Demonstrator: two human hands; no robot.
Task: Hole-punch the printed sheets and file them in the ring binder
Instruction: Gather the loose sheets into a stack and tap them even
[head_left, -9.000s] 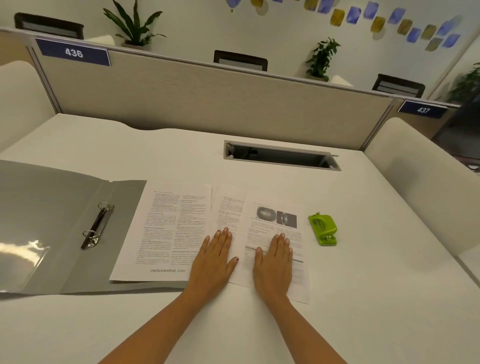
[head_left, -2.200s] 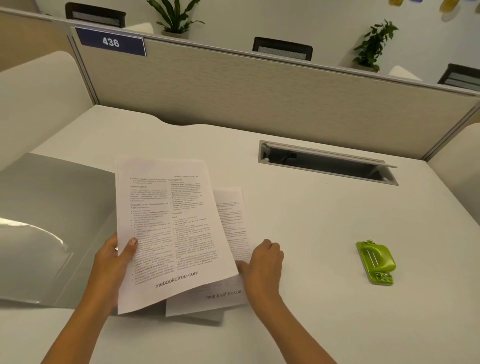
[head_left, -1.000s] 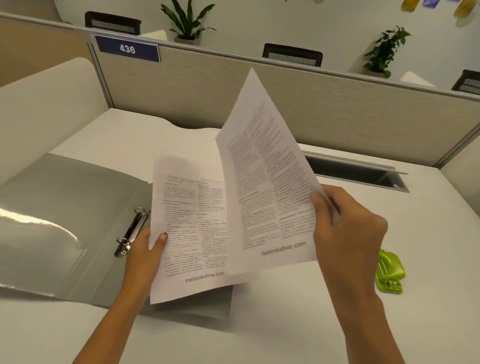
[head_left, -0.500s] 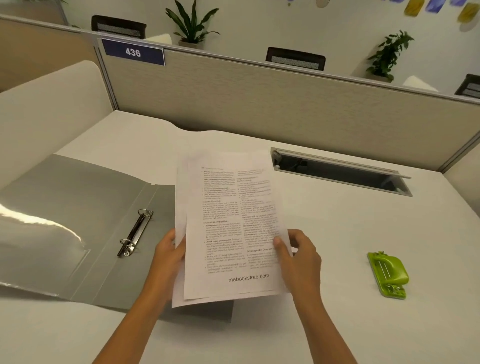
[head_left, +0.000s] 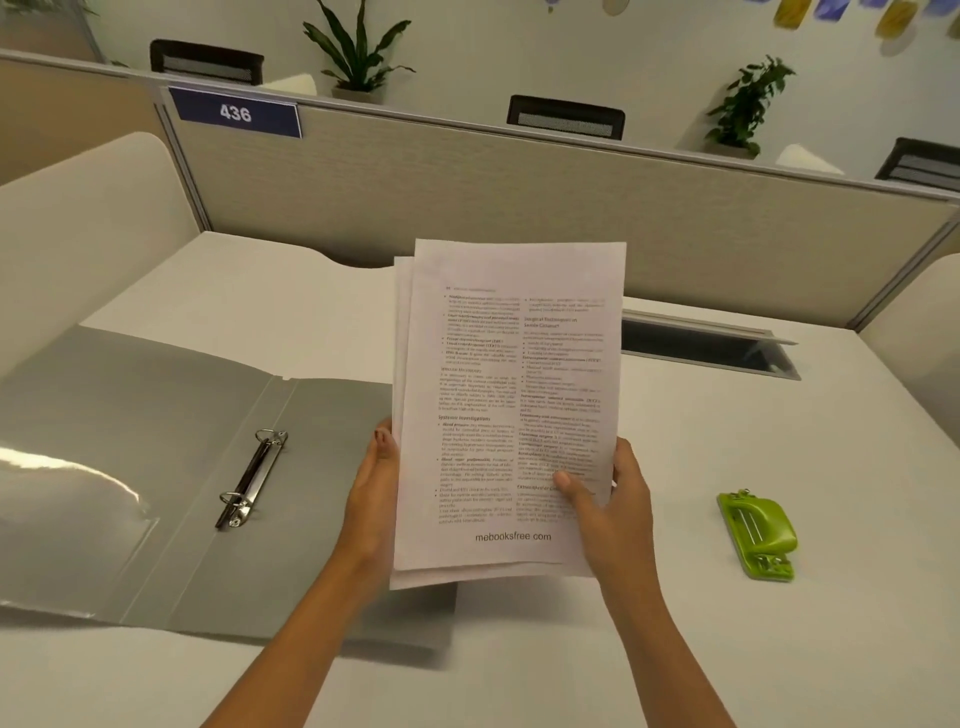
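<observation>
A small stack of printed sheets (head_left: 506, 395) stands nearly upright above the desk, held in both hands. My left hand (head_left: 371, 499) grips its left edge, and my right hand (head_left: 613, 501) grips the lower right with the thumb across the text. The sheets' edges are slightly offset. An open grey ring binder (head_left: 156, 467) lies flat to the left, its two metal rings (head_left: 252, 478) closed and bare. The green hole punch (head_left: 758, 535) sits on the desk to the right, apart from my hands.
A white desk (head_left: 727, 649) stretches in front. A recessed cable slot (head_left: 706, 345) lies behind the sheets at the right. A beige partition (head_left: 467, 197) with a sign "436" closes the back. White dividers flank both sides.
The sheets, spread on the desk earlier, have been gathered one onto another into one stack. Since half a second ago the stack has risen and tilted more upright between both hands.
</observation>
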